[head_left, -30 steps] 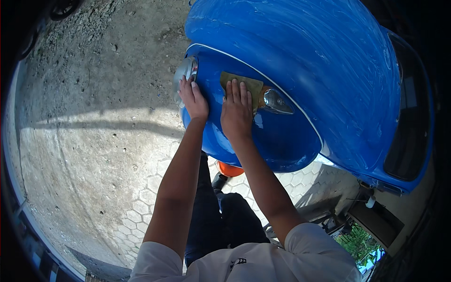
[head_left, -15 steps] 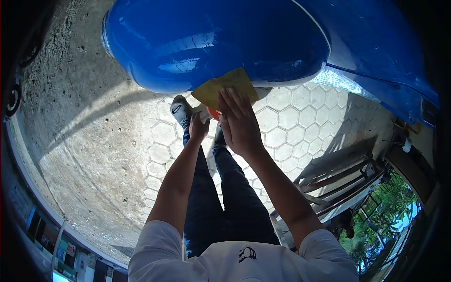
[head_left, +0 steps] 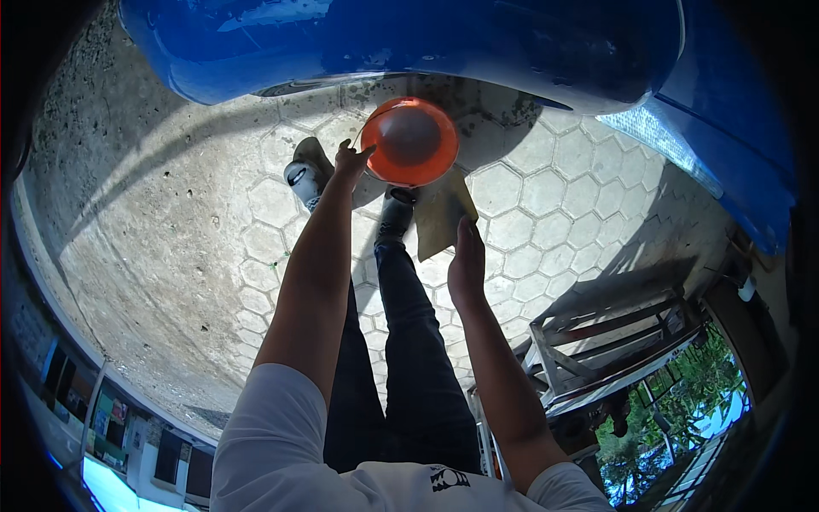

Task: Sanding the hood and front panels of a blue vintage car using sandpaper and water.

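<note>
At the left side of an orange bucket [head_left: 451, 145], my left hand [head_left: 350, 162] is closed on its rim or thin handle, the thumb against the edge. The bucket looks round from above, with a greyish inside that may be liquid. My right hand [head_left: 466, 269] pinches a bent, yellow-brown sheet that looks like sandpaper [head_left: 439, 220]. That sheet hangs just below and right of the bucket, over the paving. Beyond both hands is a glossy blue vehicle body panel [head_left: 409, 38], touched by neither hand.
My shoes [head_left: 305, 177] stand on hexagonal paving [head_left: 529, 209] close to the bucket. Wet dark spots mark the ground under the panel. To the right is a wooden bench-like frame [head_left: 597, 341]. Rough concrete [head_left: 162, 239] lies to the left.
My right hand has drawn the sheet off the blue panel, down toward me. The bucket, mostly hidden before, now shows fully beside my left hand, which has moved farther forward. The view has shifted.
</note>
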`<move>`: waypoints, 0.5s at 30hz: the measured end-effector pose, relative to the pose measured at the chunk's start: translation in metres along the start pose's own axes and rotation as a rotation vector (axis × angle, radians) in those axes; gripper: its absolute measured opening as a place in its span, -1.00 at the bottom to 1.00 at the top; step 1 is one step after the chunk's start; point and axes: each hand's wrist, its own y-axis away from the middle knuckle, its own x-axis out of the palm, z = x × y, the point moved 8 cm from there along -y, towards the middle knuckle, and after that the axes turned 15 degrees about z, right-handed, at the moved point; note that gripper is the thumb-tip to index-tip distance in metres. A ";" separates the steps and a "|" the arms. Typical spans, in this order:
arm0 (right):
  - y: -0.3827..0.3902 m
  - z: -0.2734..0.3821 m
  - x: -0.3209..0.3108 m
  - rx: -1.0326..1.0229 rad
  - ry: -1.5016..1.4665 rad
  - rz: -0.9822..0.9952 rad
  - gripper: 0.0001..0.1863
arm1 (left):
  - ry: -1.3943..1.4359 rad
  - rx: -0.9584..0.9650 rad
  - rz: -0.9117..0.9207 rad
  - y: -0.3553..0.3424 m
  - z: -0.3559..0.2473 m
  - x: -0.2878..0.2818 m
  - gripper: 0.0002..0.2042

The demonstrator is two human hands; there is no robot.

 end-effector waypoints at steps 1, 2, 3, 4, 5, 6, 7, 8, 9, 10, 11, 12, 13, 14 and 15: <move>-0.001 -0.020 -0.018 0.045 0.025 -0.024 -0.40 | 0.029 -0.025 0.001 0.013 -0.008 0.017 -0.19; -0.003 -0.038 -0.033 0.087 0.048 -0.044 -0.36 | 0.043 -0.031 0.026 0.025 -0.010 0.043 -0.19; -0.012 -0.046 -0.024 0.120 -0.207 -0.083 -0.30 | 0.110 0.023 0.157 0.029 -0.013 0.037 -0.29; -0.004 -0.020 -0.028 0.164 -0.146 -0.121 -0.27 | 0.193 0.068 0.306 0.044 -0.019 0.048 -0.38; -0.005 -0.035 -0.029 0.183 -0.172 -0.143 -0.28 | 0.357 0.114 0.437 0.063 -0.026 0.067 -0.46; -0.001 -0.048 -0.056 0.202 -0.164 -0.201 -0.28 | 0.547 0.174 0.608 0.097 -0.060 0.121 -0.54; -0.002 -0.039 -0.049 0.213 -0.244 -0.185 -0.27 | 0.429 0.206 0.558 0.114 -0.068 0.123 -0.57; -0.006 -0.038 -0.050 0.205 -0.316 -0.212 -0.27 | 0.311 0.244 0.509 0.127 -0.083 0.126 -0.60; -0.011 -0.030 -0.039 0.217 -0.339 -0.186 -0.27 | 0.223 0.202 0.402 0.133 -0.081 0.114 -0.57; -0.013 -0.023 -0.032 0.234 -0.354 -0.164 -0.27 | 0.144 0.153 0.301 0.140 -0.076 0.100 -0.53; -0.016 -0.026 -0.036 0.223 -0.374 -0.103 -0.25 | 0.163 0.164 0.279 0.150 -0.080 0.097 -0.53; -0.018 -0.018 -0.037 0.207 -0.359 -0.081 -0.25 | 0.260 0.179 0.313 0.159 -0.083 0.095 -0.52; -0.018 -0.009 -0.031 0.217 -0.315 -0.043 -0.25 | 0.352 0.195 0.347 0.166 -0.080 0.089 -0.51; -0.019 0.000 -0.022 0.225 -0.271 -0.006 -0.25 | 0.363 0.206 0.323 0.174 -0.074 0.075 -0.51; -0.021 0.011 -0.003 0.199 -0.263 0.012 -0.23 | 0.346 0.190 0.271 0.176 -0.057 0.050 -0.56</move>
